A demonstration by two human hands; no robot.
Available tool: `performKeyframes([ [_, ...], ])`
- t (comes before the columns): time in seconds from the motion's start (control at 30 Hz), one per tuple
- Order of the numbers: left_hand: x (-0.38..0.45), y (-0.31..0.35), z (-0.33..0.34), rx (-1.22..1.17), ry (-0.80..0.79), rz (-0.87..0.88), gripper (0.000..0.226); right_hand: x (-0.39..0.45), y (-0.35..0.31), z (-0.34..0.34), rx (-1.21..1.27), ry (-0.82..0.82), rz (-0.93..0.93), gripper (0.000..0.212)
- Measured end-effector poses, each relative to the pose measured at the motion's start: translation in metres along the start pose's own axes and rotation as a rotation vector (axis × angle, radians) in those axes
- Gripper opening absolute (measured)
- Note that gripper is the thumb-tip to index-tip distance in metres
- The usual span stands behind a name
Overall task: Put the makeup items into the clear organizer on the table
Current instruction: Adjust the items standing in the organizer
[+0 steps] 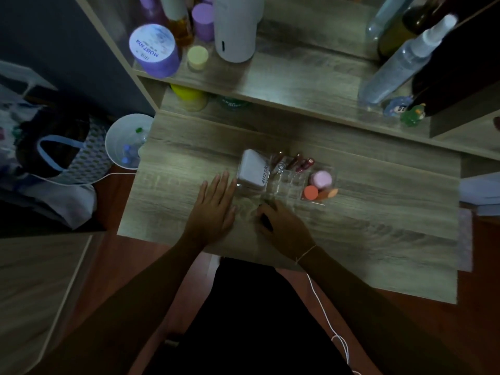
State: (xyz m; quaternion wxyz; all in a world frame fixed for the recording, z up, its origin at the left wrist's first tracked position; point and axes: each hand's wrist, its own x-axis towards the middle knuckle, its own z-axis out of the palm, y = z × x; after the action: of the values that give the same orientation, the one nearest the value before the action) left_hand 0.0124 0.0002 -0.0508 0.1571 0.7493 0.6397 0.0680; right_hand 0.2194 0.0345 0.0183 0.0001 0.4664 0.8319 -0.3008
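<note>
The clear organizer [286, 182] stands in the middle of the wooden table [378, 212]. A white compact [253, 170] fills its left compartment. Several lip tubes [297, 161] stand along its back. A pink sponge [321, 179] and an orange sponge [311, 192] lie in its right compartment. My left hand [213, 207] rests flat on the table, fingers spread, just left of the organizer. My right hand [281, 226] is in front of the organizer with its fingers curled around a thin dark stick-like item [266, 221], mostly hidden.
A raised shelf [284, 85] at the back carries a purple jar [155, 50], a white cylinder [235, 28] and spray bottles [400, 66]. A white bin [127, 142] and a bag [62, 155] stand left of the table. A white cable [324, 315] hangs over the front edge.
</note>
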Motion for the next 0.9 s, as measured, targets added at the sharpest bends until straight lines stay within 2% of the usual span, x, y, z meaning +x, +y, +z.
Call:
performKeyframes([
  [0.1,0.0,0.001,0.0,-0.006,0.009,-0.002,0.064,-0.006,-0.001,-0.007,0.193,0.101,0.063,0.017],
  [0.23,0.0,0.0,0.0,-0.003,0.0,-0.004,0.064,-0.01,-0.007,-0.026,0.409,0.302,0.183,0.03],
  [0.33,0.001,0.001,0.0,-0.007,-0.003,-0.003,0.063,-0.006,-0.007,-0.042,0.412,0.462,0.297,0.031],
  [0.43,0.0,0.001,-0.001,-0.004,-0.004,0.0,0.062,0.004,-0.003,-0.051,0.293,0.534,0.34,0.026],
  [0.57,0.001,0.0,-0.001,-0.014,-0.012,-0.007,0.061,0.011,0.001,-0.058,0.15,0.546,0.341,0.025],
  [0.73,0.001,-0.001,0.001,-0.016,-0.011,-0.012,0.062,0.018,0.006,-0.058,0.025,0.441,0.348,0.022],
  [0.9,0.001,0.0,0.0,-0.039,0.004,-0.015,0.063,0.023,0.004,-0.057,0.065,0.479,0.331,0.022],
])
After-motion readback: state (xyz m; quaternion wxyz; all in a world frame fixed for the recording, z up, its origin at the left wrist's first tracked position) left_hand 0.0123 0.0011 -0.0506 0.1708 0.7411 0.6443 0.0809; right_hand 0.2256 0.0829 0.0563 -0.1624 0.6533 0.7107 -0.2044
